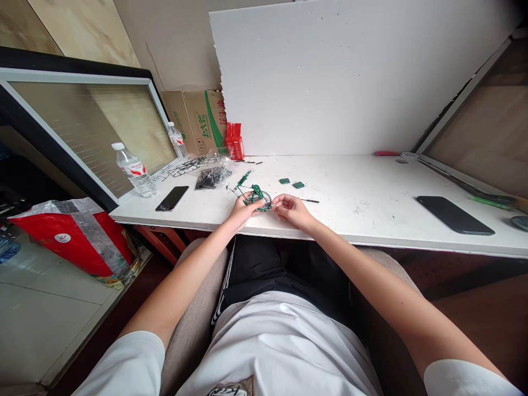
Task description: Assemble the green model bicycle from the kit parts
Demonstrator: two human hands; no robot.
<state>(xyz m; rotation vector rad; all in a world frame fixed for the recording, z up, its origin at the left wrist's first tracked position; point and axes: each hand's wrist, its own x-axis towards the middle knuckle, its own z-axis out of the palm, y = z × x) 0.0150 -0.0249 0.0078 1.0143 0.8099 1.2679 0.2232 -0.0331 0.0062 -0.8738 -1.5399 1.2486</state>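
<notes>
A small green model bicycle (256, 192) with thin dark wheels is held low over the front part of the white table (350, 214). My left hand (244, 210) is closed around its lower side, thumb pressed along the frame. At the bike's right end, by a wheel, my right hand (290, 210) has its thumb and fingertips pinched together; whatever sits between them is too small to make out. Just beyond lie two green flat pieces (298, 185). A thin dark stick (310, 201) rests beside my right hand.
Left of the hands are a phone (172, 198), a water bottle (135, 170), a plastic bag of dark parts (212, 177) and black sprue frames (185, 166). A red box (235, 142) stands behind. On the right lies a larger black phone-shaped slab (454, 215).
</notes>
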